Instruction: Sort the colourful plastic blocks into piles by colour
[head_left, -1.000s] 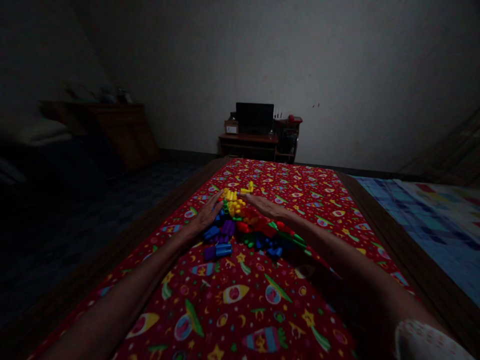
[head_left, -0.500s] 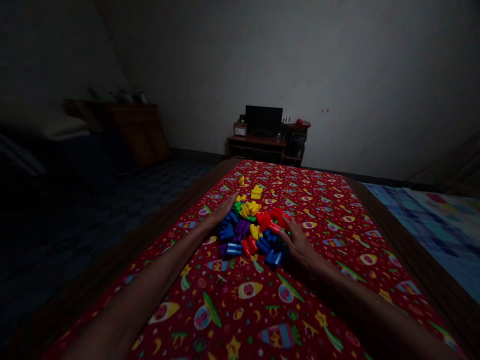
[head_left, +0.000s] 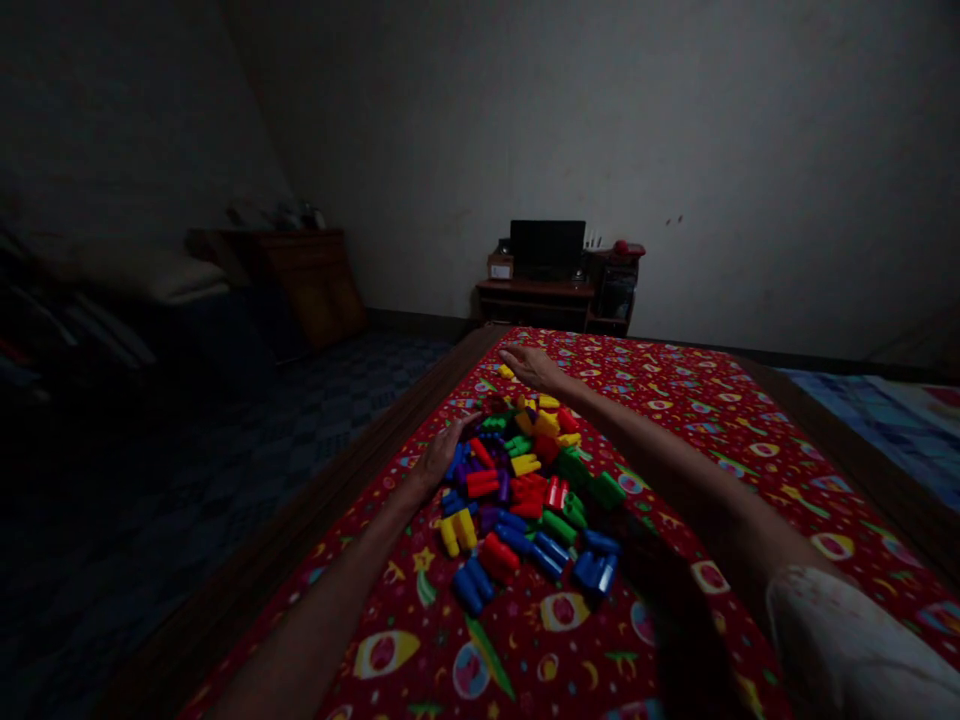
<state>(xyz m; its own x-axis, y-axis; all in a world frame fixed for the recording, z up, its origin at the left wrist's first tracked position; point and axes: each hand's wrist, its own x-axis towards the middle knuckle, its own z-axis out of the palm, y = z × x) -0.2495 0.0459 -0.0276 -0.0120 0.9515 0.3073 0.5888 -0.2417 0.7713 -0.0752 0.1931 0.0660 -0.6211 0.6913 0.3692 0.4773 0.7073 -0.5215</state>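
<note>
While the left hand (head_left: 439, 455), fingers extended and open, borders toy blocks (head_left: 529, 495) on red cloth (head_left: 709, 410), the right hand (head_left: 531, 367), grip unclear, arches beyond them beside a yellow block (head_left: 506, 372); earlier it was at their right

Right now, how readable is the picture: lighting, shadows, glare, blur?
Head view: dim throughout, murkiest left of the wooden cabinet, where detail smears; a dark shadow on the red cloth below the right forearm; small glints on the blue blocks, nothing washed out.
</note>
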